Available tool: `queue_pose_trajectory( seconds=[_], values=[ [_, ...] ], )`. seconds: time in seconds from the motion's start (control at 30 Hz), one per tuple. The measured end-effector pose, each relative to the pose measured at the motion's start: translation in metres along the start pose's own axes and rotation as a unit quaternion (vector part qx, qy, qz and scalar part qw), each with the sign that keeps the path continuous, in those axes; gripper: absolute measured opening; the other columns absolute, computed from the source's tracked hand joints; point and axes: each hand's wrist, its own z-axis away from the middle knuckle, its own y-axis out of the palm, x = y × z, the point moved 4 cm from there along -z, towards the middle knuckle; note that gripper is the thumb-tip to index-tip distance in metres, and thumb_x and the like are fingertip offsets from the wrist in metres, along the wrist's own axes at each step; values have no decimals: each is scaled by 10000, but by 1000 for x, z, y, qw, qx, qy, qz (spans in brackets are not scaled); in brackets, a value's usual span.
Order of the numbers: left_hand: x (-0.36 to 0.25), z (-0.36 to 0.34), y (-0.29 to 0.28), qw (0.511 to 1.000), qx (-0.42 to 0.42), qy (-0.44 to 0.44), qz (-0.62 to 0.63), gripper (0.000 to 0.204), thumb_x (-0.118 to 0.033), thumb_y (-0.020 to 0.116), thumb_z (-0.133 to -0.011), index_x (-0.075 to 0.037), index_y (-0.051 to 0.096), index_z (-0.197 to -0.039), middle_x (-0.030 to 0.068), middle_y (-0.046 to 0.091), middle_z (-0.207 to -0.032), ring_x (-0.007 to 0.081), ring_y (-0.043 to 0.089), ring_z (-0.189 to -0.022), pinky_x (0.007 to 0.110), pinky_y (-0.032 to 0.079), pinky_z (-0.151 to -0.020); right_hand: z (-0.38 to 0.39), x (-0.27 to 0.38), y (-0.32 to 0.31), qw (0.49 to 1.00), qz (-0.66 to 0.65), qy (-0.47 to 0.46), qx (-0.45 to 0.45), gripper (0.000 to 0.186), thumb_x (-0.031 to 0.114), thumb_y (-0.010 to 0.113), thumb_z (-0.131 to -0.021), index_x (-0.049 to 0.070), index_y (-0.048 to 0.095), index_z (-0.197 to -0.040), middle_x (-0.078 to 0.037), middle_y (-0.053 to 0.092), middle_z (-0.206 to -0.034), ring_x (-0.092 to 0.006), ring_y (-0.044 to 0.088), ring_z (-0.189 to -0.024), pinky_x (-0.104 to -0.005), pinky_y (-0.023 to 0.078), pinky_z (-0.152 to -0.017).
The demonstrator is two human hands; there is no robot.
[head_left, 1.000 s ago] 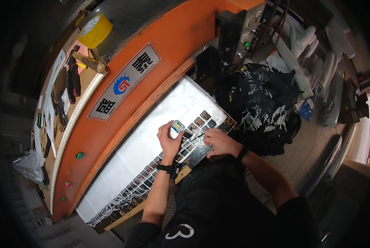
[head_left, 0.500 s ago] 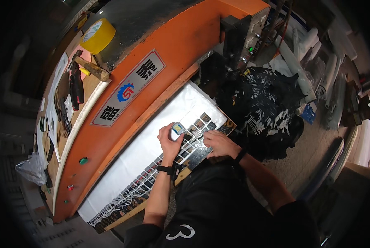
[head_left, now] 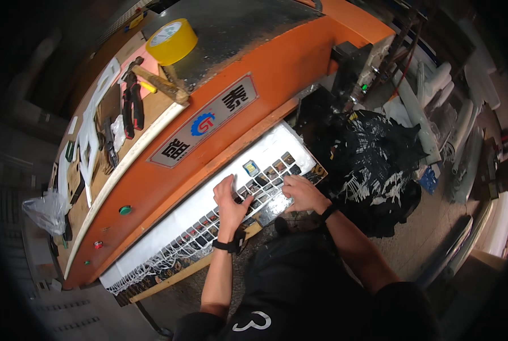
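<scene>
A white sheet [head_left: 177,227] lies on a dark board, its near side cut into a lattice of narrow strips [head_left: 263,194] with dark openings. My left hand [head_left: 230,206] rests on the sheet and the lattice, fingers spread, thumb apart, holding nothing. Just beyond its fingertips lies a small blue and yellow rectangular piece [head_left: 250,167]. At the right end of the lattice my right hand [head_left: 304,194] is closed with curled fingers against the strips. What its fingertips grip is hidden. Below it a shiny dark patch of the board [head_left: 274,209] shows between my hands.
An orange machine beam [head_left: 277,62] runs along the sheet's far side. Left of it, a wooden table holds a hammer [head_left: 157,82], pliers [head_left: 132,108] and white strips; yellow tape [head_left: 171,42] stands on the machine. A black scrap heap [head_left: 373,153] lies right, with rolls [head_left: 458,136] beyond.
My left hand has drawn back from the blue and yellow piece, which now lies apart from it. My right hand stays at the lattice. The whole view has shifted a little.
</scene>
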Motion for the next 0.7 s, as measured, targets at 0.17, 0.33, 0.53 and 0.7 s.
queue_pose_trajectory(
  seconds=[0.17, 0.33, 0.53, 0.7],
  values=[
    [35, 52, -47, 992, -75, -99, -1, 774, -87, 963, -744, -38, 632, -1442, 186, 638, -1378, 394, 553, -1345, 481, 457, -1163, -27, -1, -3, 1000, -10, 25, 16, 611, 248, 1043, -548, 113, 512, -818, -79, 540, -1003, -342, 581, -1034, -457, 480, -890],
    [76, 121, -80, 967, -186, -176, -9, 697, 38, 864, -790, -31, 617, -1439, 210, 626, -1342, 413, 558, -1311, 490, 444, -1145, -64, 34, 13, 970, 166, 81, 157, 490, 389, 1002, -665, 34, 800, -937, -99, 681, -1095, -319, 634, -1179, -460, 519, -1040],
    [129, 180, -120, 926, -270, -258, -55, 680, -67, 883, -814, -35, 626, -1443, 160, 644, -1351, 346, 596, -1238, 458, 474, -1101, -102, 122, 78, 983, 51, -17, 175, 700, 414, 944, -791, 46, 672, -1321, -135, 651, -1250, -329, 619, -1280, -490, 506, -1061],
    [178, 212, -192, 885, -339, -308, -87, 691, -145, 886, -859, -6, 582, -1463, 198, 621, -1426, 407, 554, -1330, 497, 429, -1174, -104, 140, 106, 972, 157, 28, 172, 879, 447, 960, -755, 50, 592, -1448, -175, 630, -1393, -362, 554, -1392, -544, 404, -1147]
  ],
)
